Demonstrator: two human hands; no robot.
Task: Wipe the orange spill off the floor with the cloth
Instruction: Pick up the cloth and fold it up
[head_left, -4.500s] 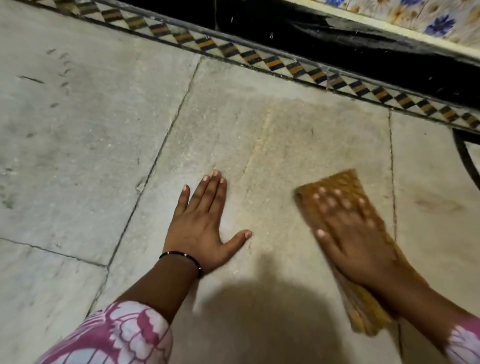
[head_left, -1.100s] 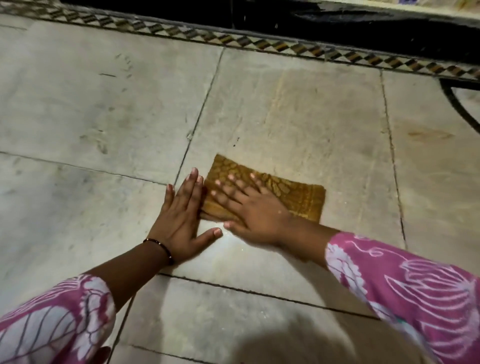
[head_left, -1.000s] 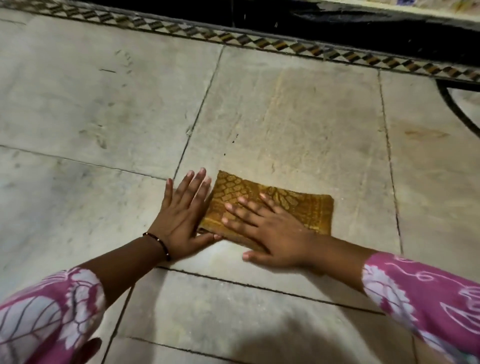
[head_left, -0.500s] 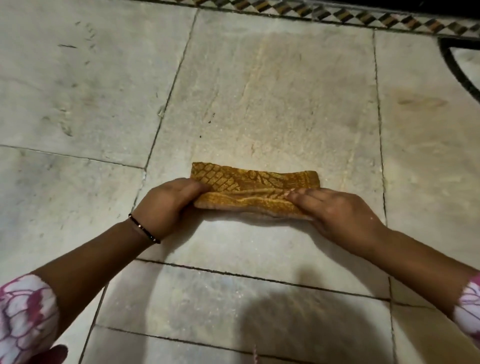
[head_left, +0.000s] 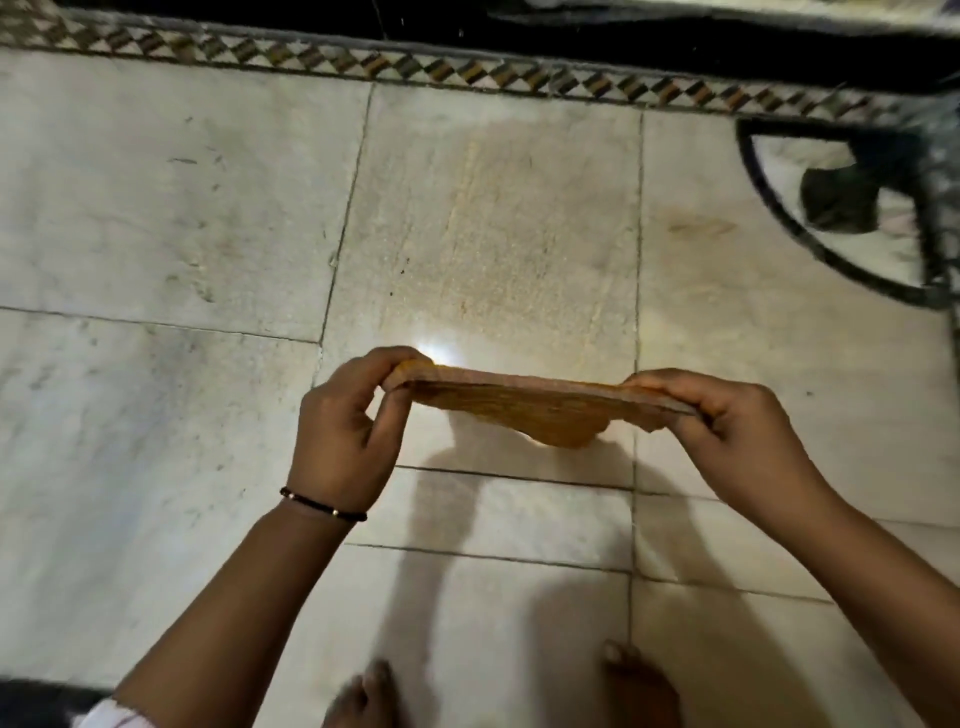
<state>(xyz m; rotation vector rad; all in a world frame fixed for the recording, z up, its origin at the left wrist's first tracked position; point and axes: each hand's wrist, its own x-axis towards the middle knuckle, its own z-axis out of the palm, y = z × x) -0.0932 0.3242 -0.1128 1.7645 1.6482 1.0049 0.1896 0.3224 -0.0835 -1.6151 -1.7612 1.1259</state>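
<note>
We see the folded orange patterned cloth (head_left: 524, 410) at frame centre, seemingly clear of the pale stone floor (head_left: 156, 218). The left hand (head_left: 345, 421) pinches one end. The right hand (head_left: 737, 421) pinches the other.

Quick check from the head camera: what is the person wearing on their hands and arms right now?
Both hands are bare, no gloves. The left hand has a thin dark beaded bracelet at the wrist, with a sliver of light sleeve showing at the bottom edge of the frame. The right hand and its forearm show nothing worn; no sleeve is in view on that side.
</note>
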